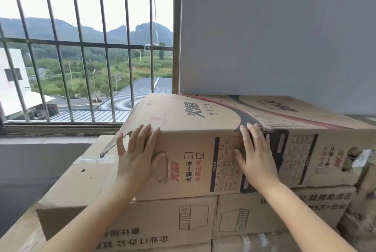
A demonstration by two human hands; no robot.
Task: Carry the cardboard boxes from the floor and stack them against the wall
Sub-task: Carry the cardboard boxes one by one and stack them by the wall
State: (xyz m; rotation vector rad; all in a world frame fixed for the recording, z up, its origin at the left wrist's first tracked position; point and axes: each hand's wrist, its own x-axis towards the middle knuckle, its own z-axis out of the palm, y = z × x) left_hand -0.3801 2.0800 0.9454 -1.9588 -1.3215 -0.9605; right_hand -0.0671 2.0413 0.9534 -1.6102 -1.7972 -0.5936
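Note:
A brown cardboard box [193, 121] with black and red print sits on top of a stack of boxes [162, 223], its far edge close to the grey wall [274, 31]. A second printed box [317, 139] lies right beside it on the same layer. My left hand [138, 154] lies flat on the near face of the top box, fingers straight and reaching its upper edge. My right hand [256, 154] presses flat on the same face near the seam between the two boxes. A loose flap [114, 139] hangs off the box's left side.
A barred window [85, 48] fills the left, with a concrete sill [46, 139] below it. A larger box [85, 170] juts out to the left under the top one. More boxes are stacked at the lower right [358, 221].

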